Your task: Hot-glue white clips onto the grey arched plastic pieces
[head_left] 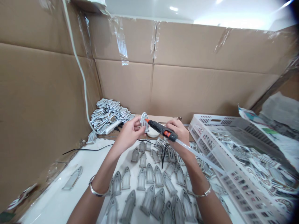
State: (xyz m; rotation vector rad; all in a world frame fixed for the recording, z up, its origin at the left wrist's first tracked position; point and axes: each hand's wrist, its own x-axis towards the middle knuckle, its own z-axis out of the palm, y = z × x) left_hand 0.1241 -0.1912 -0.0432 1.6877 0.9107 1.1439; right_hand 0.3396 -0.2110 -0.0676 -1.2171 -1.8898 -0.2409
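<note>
The left hand (128, 134) pinches a small grey arch-shaped piece (144, 121) between thumb and fingertips and holds it upright just above the centre of the view. The right hand (179, 132), at 3 o'clock of the piece, is closed around a black glue gun (161, 129). The gun's orange nozzle points to 9 o'clock and touches the piece. A clear glue stick (198, 155) juts from the back of the gun toward 4 o'clock, over the right forearm. Each wrist wears a thin metal bracelet (95, 191). Below the hands, at 6 o'clock, many more grey pieces (149, 186) lie flat in loose rows on the white worktop (58, 202), and one lies alone (73, 179) at 8 o'clock. A heap of pieces (108, 113) sits at 10 o'clock of the hands, in the corner of the cardboard walls (198, 68). A white cable (79, 65) runs down the left wall to that heap, and a black cord (93, 149) trails across the worktop at 9 o'clock. At 3 to 4 o'clock stands a white slotted crate (210, 119) filled with printed cut-outs.
</note>
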